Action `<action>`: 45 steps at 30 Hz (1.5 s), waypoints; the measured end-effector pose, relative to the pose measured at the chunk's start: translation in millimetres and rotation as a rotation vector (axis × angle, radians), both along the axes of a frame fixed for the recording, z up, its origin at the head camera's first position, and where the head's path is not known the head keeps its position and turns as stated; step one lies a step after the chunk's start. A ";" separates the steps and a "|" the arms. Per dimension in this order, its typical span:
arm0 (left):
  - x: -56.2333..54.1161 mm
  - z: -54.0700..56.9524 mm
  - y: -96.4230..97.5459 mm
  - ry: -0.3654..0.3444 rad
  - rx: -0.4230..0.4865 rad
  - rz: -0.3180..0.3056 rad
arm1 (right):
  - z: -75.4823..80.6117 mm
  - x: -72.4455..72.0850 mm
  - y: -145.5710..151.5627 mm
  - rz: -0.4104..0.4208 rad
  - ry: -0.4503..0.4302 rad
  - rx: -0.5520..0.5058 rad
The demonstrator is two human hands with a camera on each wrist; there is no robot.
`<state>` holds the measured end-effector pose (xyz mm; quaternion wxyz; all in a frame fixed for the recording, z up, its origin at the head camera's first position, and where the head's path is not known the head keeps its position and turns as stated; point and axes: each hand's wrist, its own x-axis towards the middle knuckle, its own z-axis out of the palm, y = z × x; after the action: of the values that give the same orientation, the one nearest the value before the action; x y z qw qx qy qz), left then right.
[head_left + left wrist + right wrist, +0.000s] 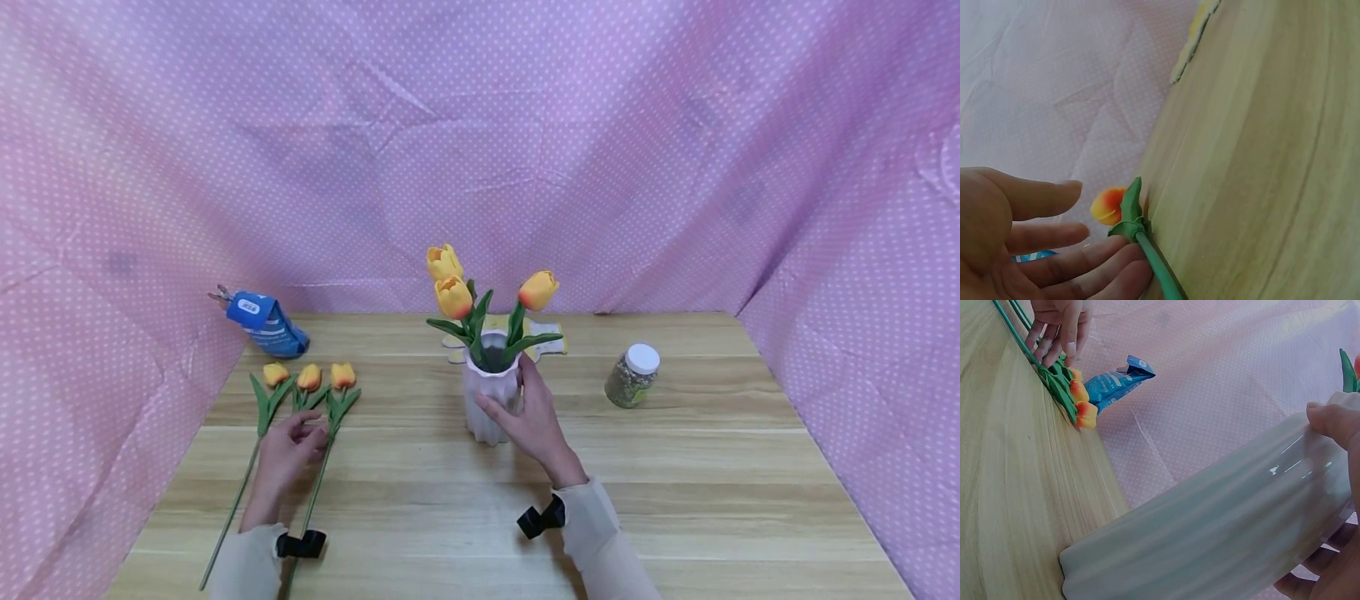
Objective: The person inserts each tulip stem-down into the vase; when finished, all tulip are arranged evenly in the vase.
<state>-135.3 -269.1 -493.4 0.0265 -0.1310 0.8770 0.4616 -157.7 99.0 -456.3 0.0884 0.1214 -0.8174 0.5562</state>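
A white ribbed vase (482,404) stands on the wooden table, holding three yellow-orange tulips (454,298) with green leaves. My right hand (536,417) grips the vase from its right side near the rim, the thumb across the front. In the right wrist view the glossy vase wall (1210,515) fills the lower part. On the left lie three more tulips (342,376), heads toward the back. Over their stems hovers my left hand (285,454), fingers loosely bent, thumb apart. In the left wrist view one tulip's green stem (1161,272) runs alongside the fingertips; whether they touch cannot be told.
A blue packet (268,323) with twisted ends stands at the back left. To the right of the vase is a clear jar (632,379) with a white lid. Behind the vase lies a flat yellow-and-white item (553,340). Pink dotted cloth (480,150) hangs around the table.
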 end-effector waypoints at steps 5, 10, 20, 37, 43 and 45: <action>2.5 -0.1 4.4 0.036 -0.084 0.001 | 1.4 0.4 -0.3 0.005 -0.009 -0.005; 4.7 0.1 7.1 0.065 -0.118 -0.001 | 2.7 0.9 -0.6 0.008 -0.007 -0.006; 6.8 -1.9 7.3 0.033 -0.275 -0.016 | 2.7 1.1 -1.5 0.016 -0.003 -0.021; 2.2 -3.5 14.2 -0.032 -0.368 -0.033 | 2.4 1.0 -0.8 0.015 -0.004 -0.013; -0.1 -1.2 14.1 -0.037 -0.372 -0.062 | 2.2 1.3 -0.6 0.011 -0.017 -0.016; -0.2 0.3 13.8 -0.038 -0.369 -0.072 | 2.1 1.3 -0.4 0.012 -0.015 -0.016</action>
<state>-135.5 -255.3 -493.1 0.0353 -0.1107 0.9502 0.2891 -156.4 98.6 -454.2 0.0799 0.1212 -0.8127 0.5643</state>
